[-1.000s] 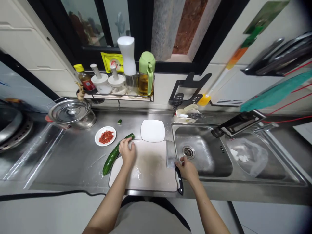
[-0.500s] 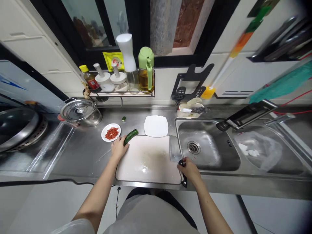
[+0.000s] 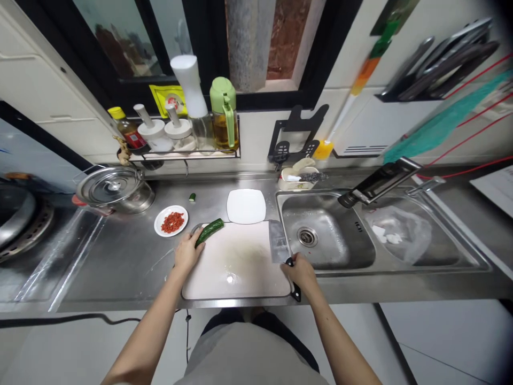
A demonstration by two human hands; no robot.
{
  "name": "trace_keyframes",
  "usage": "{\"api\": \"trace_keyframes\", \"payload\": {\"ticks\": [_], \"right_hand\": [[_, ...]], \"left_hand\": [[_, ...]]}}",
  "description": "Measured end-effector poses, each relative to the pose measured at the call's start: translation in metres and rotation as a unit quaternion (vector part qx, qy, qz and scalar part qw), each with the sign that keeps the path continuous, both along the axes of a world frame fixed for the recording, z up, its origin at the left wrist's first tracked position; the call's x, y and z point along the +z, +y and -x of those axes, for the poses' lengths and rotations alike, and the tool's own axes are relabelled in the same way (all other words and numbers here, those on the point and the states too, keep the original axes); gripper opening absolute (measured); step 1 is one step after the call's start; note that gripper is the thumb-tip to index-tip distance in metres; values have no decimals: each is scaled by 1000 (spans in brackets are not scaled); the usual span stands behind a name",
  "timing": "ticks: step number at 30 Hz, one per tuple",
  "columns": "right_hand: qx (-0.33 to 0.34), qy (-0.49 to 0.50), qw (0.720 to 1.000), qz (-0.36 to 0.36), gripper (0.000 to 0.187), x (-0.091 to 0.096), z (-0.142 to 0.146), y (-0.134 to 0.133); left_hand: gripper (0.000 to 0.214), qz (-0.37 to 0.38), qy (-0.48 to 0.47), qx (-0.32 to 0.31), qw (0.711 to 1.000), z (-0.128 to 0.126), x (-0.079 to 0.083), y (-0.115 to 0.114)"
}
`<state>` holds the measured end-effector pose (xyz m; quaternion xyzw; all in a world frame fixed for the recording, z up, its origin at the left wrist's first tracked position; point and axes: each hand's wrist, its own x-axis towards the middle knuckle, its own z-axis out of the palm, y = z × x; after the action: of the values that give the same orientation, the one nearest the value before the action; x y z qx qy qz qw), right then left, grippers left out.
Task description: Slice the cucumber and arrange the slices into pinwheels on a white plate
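A pale cutting board [image 3: 236, 267] lies on the steel counter with wet marks on it. At its upper left corner my left hand [image 3: 187, 253] is closed around the near end of a dark green cucumber [image 3: 212, 230]. Over the right edge of the board lies a kitchen cleaver [image 3: 277, 240], its broad blade pointing away from me. My right hand [image 3: 300, 274] grips its black handle. Left of the board stands a white plate [image 3: 157, 228] of chopped red pieces [image 3: 173, 222]. A white empty plate [image 3: 246, 205] touches the far edge of the board.
A cucumber end [image 3: 192, 197] lies on the counter. A lidded steel pot [image 3: 136, 199] stands at the left, beside a wok [image 3: 12, 214]. To the right are the sink [image 3: 340, 251] and a black faucet [image 3: 368, 187]. A condiment rack [image 3: 184, 155] hangs under the window.
The view has shifted right, so everything sits a little further left. Both hands keep the same hold on the cucumber and the cleaver.
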<state>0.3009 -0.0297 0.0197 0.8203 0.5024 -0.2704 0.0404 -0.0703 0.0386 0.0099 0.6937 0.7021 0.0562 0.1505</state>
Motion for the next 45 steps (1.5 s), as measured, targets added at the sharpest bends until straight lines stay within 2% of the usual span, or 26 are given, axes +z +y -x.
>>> {"api": "trace_keyframes", "payload": {"ticks": [7,15,22,27,31,36,45], "right_hand": [[8,8,1000,12,39,7,2,-1],[-2,19,1000,5,31,8,2,-5],[12,20,1000,-12,27,6,4,-9],[57,32,997,-33,27,7,8,-11],[84,18,996,-15,33,10,13,-10],[109,3,994,13,29,10,20,-11],[158,-24,987,17,27,15,24,-17]], "left_hand": [[52,19,-64,-98,993,-24,7,-29],[52,35,-67,-136,988,-49,3,-44],[53,41,-58,-144,987,-57,-2,-54],[52,46,-41,-138,989,-59,2,-55],[53,57,-23,-127,990,-56,6,-57],[52,52,-22,-115,992,-51,6,-60],[51,21,19,-99,995,-64,2,-61]]}}
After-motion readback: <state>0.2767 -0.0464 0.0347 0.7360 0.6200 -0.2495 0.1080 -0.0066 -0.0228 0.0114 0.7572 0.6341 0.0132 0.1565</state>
